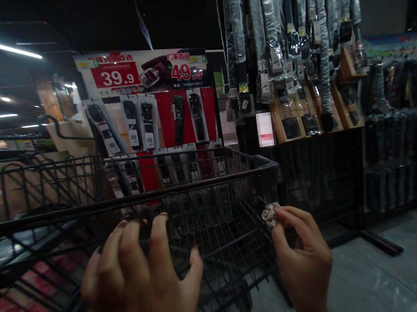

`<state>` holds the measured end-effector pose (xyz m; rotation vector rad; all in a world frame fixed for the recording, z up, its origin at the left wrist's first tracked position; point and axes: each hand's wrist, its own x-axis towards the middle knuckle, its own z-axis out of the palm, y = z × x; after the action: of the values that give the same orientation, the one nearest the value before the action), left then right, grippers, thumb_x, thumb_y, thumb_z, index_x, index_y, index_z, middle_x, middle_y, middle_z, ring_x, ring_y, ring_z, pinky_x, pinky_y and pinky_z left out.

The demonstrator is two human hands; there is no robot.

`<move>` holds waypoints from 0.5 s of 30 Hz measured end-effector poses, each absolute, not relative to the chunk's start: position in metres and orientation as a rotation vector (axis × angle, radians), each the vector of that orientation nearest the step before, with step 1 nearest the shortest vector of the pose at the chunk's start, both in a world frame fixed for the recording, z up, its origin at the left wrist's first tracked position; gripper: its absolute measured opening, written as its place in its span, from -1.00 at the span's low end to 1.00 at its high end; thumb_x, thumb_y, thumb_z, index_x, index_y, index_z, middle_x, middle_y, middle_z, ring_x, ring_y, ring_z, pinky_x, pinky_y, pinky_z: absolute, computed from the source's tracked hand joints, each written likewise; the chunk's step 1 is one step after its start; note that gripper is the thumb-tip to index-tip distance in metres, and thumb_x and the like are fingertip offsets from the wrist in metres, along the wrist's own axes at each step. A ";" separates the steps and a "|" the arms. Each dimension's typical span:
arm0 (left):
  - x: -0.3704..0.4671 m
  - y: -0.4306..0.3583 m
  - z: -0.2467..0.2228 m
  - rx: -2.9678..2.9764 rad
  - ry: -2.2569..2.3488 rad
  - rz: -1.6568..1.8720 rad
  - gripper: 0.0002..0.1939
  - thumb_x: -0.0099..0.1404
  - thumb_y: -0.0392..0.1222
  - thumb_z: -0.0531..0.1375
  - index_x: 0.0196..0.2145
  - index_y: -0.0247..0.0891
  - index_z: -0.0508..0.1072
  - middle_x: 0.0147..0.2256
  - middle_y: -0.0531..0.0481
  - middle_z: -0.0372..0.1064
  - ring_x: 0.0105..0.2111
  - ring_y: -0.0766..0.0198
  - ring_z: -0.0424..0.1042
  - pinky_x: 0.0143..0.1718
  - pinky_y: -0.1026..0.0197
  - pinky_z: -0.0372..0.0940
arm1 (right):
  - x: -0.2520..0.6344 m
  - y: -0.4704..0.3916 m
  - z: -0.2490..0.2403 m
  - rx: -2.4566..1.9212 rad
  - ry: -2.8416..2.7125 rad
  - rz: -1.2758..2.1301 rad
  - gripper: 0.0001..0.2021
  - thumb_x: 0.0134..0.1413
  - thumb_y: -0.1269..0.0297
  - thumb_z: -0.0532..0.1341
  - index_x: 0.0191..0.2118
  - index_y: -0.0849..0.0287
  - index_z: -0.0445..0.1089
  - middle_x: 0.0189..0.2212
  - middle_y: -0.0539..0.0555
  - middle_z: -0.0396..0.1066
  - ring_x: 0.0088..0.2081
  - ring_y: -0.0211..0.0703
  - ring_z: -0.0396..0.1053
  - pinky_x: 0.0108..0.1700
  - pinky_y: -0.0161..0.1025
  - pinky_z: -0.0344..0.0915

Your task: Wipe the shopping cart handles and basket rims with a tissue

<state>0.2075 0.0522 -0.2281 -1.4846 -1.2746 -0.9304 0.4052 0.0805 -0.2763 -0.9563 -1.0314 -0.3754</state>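
Note:
My left hand hovers by the near side of a black wire shopping cart, its fingers spread and curved with nothing in them. Whether its fingertips touch the wire cannot be made out. To the right, beside the cart's corner, my right hand is closed in a pinch. Between its thumb and fingers sits a small crumpled whitish wad, which looks like paper or tissue.
Packaged belts hang on a red display under a price sign. More plastic-wrapped belts hang at the right above boxed ones. A dark rack foot juts over the grey tiled floor.

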 end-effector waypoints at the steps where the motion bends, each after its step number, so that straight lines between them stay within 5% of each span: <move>1: 0.207 0.052 -0.228 -1.486 -1.277 -0.930 -0.37 0.18 -0.02 0.18 0.12 -0.44 0.23 0.09 -0.49 0.13 0.18 -0.37 0.09 0.11 -0.43 0.12 | 0.405 0.081 -0.277 -0.959 -1.017 -0.353 -0.84 0.18 0.36 0.19 -0.19 0.17 0.52 -0.23 0.11 0.49 -0.17 -0.14 0.46 -0.09 -0.14 0.42; 9: 0.202 0.050 -0.230 -1.489 -1.265 -0.894 -0.29 0.20 -0.01 0.20 0.20 -0.43 0.16 0.10 -0.52 0.13 0.20 -0.39 0.07 0.13 -0.44 0.09 | 0.423 0.100 -0.292 -0.923 -0.767 0.310 -0.64 0.06 0.09 0.27 -0.12 0.25 0.55 -0.16 0.20 0.55 -0.13 0.00 0.50 -0.04 -0.04 0.41; 15: 0.201 0.054 -0.241 -1.521 -1.275 -0.901 -0.08 0.21 -0.02 0.21 0.35 -0.38 -0.17 0.27 -0.54 -0.07 0.31 -0.35 -0.12 0.21 -0.46 -0.05 | 0.429 0.100 -0.289 -0.896 -0.725 0.582 -0.61 -0.09 0.05 0.34 -0.21 0.27 0.58 -0.31 0.18 0.59 -0.28 -0.04 0.52 -0.21 -0.11 0.43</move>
<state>0.2012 0.0542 -0.2407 -1.5211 -1.2746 -0.9006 0.4287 0.0998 -0.2887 -0.8957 -0.7248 0.5821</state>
